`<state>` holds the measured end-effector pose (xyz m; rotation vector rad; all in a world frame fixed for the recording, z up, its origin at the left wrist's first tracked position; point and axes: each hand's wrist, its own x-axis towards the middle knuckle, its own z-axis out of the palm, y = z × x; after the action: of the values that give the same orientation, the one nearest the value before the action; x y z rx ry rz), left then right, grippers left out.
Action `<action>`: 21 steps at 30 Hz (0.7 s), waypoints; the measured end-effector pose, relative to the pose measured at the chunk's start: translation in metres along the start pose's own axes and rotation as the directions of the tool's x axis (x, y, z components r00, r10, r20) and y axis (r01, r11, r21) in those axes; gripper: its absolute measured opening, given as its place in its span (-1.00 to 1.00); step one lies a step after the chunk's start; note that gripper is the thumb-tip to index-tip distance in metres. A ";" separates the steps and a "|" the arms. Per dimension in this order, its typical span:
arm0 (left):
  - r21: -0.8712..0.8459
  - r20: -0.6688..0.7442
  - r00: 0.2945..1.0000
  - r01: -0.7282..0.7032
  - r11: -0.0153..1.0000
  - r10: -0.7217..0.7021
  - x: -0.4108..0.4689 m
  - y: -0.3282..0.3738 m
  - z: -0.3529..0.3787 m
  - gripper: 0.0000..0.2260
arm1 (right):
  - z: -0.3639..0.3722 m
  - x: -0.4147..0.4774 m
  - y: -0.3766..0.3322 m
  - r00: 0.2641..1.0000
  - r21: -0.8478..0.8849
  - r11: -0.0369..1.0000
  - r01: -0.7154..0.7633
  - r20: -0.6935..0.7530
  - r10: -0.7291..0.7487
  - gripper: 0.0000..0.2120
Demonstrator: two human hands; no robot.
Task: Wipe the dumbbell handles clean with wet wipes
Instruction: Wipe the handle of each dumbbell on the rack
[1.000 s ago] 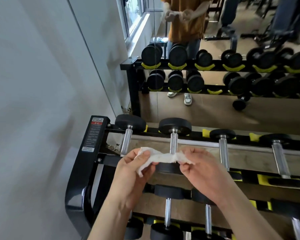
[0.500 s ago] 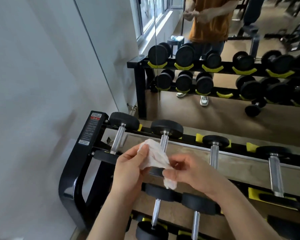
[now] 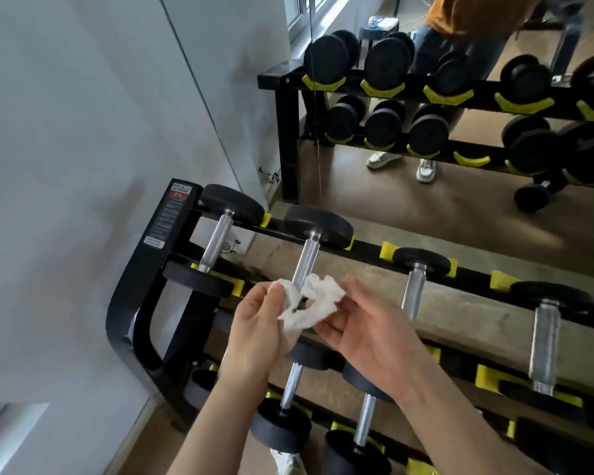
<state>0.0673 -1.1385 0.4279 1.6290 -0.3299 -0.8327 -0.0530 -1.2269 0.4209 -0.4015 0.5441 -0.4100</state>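
Between both sets of fingers, a crumpled white wipe (image 3: pixel 318 298) is pinched by the left hand (image 3: pixel 254 332) and the right hand (image 3: pixel 371 337), fingers clamped on it. Just beyond the fingertips, a dumbbell handle (image 3: pixel 307 260) rises from behind the wipe on the black rack (image 3: pixel 127 303).

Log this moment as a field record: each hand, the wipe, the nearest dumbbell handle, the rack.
left hand: pinches the left side of the wet wipe
right hand: pinches the wipe's right side
wet wipe: white, crumpled, held between both hands
dumbbell handle: metal, second from left on the top row, just behind the wipe; contact unclear
rack: black with yellow cradles, dumbbells on at least two rows
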 end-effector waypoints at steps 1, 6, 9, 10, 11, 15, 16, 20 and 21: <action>0.067 0.007 0.999 -0.037 0.997 0.037 0.002 -0.002 0.001 -0.78 | 0.000 0.004 0.005 1.000 -0.062 0.998 0.008 0.021 -0.007 -0.70; 0.410 -0.033 0.964 -0.227 0.884 0.263 0.022 -0.011 0.002 -0.77 | 0.010 0.019 0.022 0.976 -0.710 0.684 0.169 0.023 -0.218 -0.83; 0.327 -0.033 0.985 -0.152 0.933 0.172 0.042 -0.011 -0.001 -0.62 | 0.006 0.031 0.026 0.981 -0.717 0.684 0.133 -0.005 -0.196 -0.87; 0.255 -0.008 0.995 -0.093 0.962 0.099 0.049 -0.011 -0.002 -0.58 | 0.005 0.036 0.027 0.986 -0.683 0.723 0.104 -0.023 -0.164 -0.85; 0.188 0.026 0.999 -0.031 0.982 0.027 0.055 -0.010 -0.002 -0.57 | 0.003 0.041 0.027 0.989 -0.651 0.756 0.075 -0.046 -0.138 -0.80; 0.103 0.158 0.984 0.063 0.993 -0.079 0.075 -0.012 -0.011 -0.70 | -0.001 0.065 0.028 0.974 -0.821 0.570 -0.029 -0.151 -0.167 -0.73; 0.094 0.174 0.982 0.061 0.994 -0.077 0.080 -0.014 -0.016 -0.76 | -0.003 0.072 0.027 0.957 -0.908 0.417 -0.042 -0.156 -0.243 -0.80; -0.023 0.185 0.980 0.081 0.996 -0.075 0.100 -0.022 -0.029 -0.90 | -0.014 0.099 0.028 0.840 -0.935 0.338 -0.105 -0.265 -0.474 -0.84; -0.007 0.157 0.987 0.013 1.000 -0.012 0.102 -0.027 -0.029 -0.92 | -0.015 0.104 0.028 0.814 -0.856 0.509 -0.090 -0.358 -0.458 -0.85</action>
<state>0.1524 -1.1751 0.3693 1.5627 -0.4270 -0.9734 0.0274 -1.2559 0.3534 -1.3619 1.3029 -0.4586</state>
